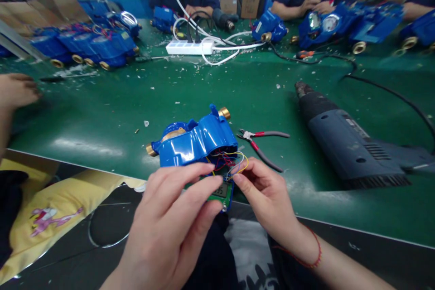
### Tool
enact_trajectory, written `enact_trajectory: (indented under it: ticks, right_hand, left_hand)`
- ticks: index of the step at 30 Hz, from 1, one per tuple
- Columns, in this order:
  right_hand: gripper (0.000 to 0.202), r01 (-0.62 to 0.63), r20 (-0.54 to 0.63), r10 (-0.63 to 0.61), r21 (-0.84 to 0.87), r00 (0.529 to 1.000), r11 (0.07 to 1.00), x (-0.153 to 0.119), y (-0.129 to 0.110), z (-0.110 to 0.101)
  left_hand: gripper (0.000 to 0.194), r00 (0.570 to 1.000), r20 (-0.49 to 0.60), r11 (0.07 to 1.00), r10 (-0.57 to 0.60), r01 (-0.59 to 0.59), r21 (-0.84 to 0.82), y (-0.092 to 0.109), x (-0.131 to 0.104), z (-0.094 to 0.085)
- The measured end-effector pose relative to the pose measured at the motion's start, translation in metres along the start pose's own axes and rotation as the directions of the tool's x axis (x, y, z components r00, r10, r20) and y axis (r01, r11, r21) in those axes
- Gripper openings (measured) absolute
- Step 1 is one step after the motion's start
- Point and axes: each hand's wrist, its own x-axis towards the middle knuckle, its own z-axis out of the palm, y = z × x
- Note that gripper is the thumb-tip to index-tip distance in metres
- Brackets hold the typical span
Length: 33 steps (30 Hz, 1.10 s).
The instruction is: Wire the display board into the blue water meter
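Note:
A blue water meter (190, 140) with brass pipe ends lies on the green bench in front of me. Thin yellow, red, white and grey wires (243, 163) run from its opening to a green circuit board (220, 192) with a small LCD. My left hand (180, 208) hovers over the board, its fingers apart and partly hiding it. At the board's right edge, my right hand (263, 190) pinches the thin wires between thumb and forefinger. Diagonal cutters (260, 142) with red and grey handles lie spread beside the meter.
On the right rests a large heat gun (340, 136) with its black cord. Farther back are a white power strip (188, 47) and several blue meters (95, 45). Co-workers sit across the bench; another person's hand (18, 90) is at the left edge.

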Motion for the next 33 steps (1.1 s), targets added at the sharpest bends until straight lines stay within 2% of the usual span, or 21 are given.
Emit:
enact_trajectory:
  ticks: [2, 4, 6, 8, 11, 14, 17, 21, 25, 27, 29, 31, 33]
  right_hand:
    - [0.011, 0.03, 0.003, -0.03, -0.002, 1.0, 1.0, 0.0, 0.0, 0.0]
    - [0.012, 0.053, -0.014, -0.053, -0.013, 0.998, 0.999, 0.0, 0.001, -0.001]
    - [0.012, 0.048, -0.01, -0.048, -0.028, 0.999, 0.998, 0.001, 0.002, -0.003]
    - [0.012, 0.022, 0.005, -0.022, -0.042, 1.0, 0.999, 0.001, 0.002, -0.004]
    - [0.013, -0.062, 0.002, 0.062, -0.001, 0.998, 0.998, 0.002, 0.001, -0.005]
    - [0.016, -0.222, 0.02, 0.222, 0.15, 0.975, 0.963, 0.004, -0.001, -0.004]
    - [0.023, -0.362, 0.063, 0.361, 0.318, 0.93, 0.877, 0.005, -0.003, -0.002]
    - [0.028, -0.417, 0.087, 0.42, 0.402, 0.904, 0.815, 0.006, -0.001, 0.0]
    - [0.028, -0.444, 0.092, 0.443, 0.373, 0.892, 0.815, 0.005, 0.001, 0.0]
    - [0.027, -0.441, 0.117, 0.427, 0.305, 0.897, 0.844, 0.004, 0.0, -0.002]
    - [0.027, -0.364, 0.093, 0.353, 0.173, 0.931, 0.915, 0.002, -0.002, -0.007]
    - [0.033, -0.187, 0.0, 0.187, -0.062, 0.982, 0.98, -0.001, -0.003, -0.013]
    - [0.028, -0.01, -0.058, -0.008, -0.301, 0.998, 0.954, -0.001, -0.004, -0.019]
  left_hand:
    - [0.039, 0.979, 0.05, 0.974, 0.198, -0.202, 0.099, 0.006, 0.032, 0.004]
    - [0.033, 0.943, 0.177, 0.936, 0.282, -0.311, 0.163, 0.007, 0.057, 0.015]
    - [0.02, 0.913, 0.289, 0.921, 0.288, -0.347, 0.177, 0.004, 0.072, 0.024]
    - [0.022, 0.91, 0.321, 0.929, 0.262, -0.328, 0.172, 0.0, 0.078, 0.027]
    - [0.021, 0.928, 0.283, 0.947, 0.244, -0.291, 0.136, -0.004, 0.075, 0.023]
    - [0.02, 0.943, 0.265, 0.966, 0.2, -0.234, 0.105, -0.005, 0.07, 0.017]
    - [0.02, 0.95, 0.27, 0.977, 0.158, -0.189, 0.094, -0.005, 0.066, 0.016]
    - [0.019, 0.955, 0.239, 0.976, 0.173, -0.199, 0.088, -0.004, 0.064, 0.016]
    - [0.02, 0.963, 0.204, 0.978, 0.175, -0.193, 0.076, -0.006, 0.062, 0.013]
    - [0.02, 0.962, 0.205, 0.979, 0.181, -0.195, 0.051, -0.007, 0.062, 0.011]
    - [0.019, 0.96, 0.212, 0.981, 0.181, -0.192, 0.03, -0.008, 0.061, 0.011]
    - [0.019, 0.962, 0.214, 0.984, 0.169, -0.179, 0.026, -0.008, 0.06, 0.011]
    - [0.019, 0.965, 0.21, 0.985, 0.159, -0.17, 0.034, -0.007, 0.06, 0.013]
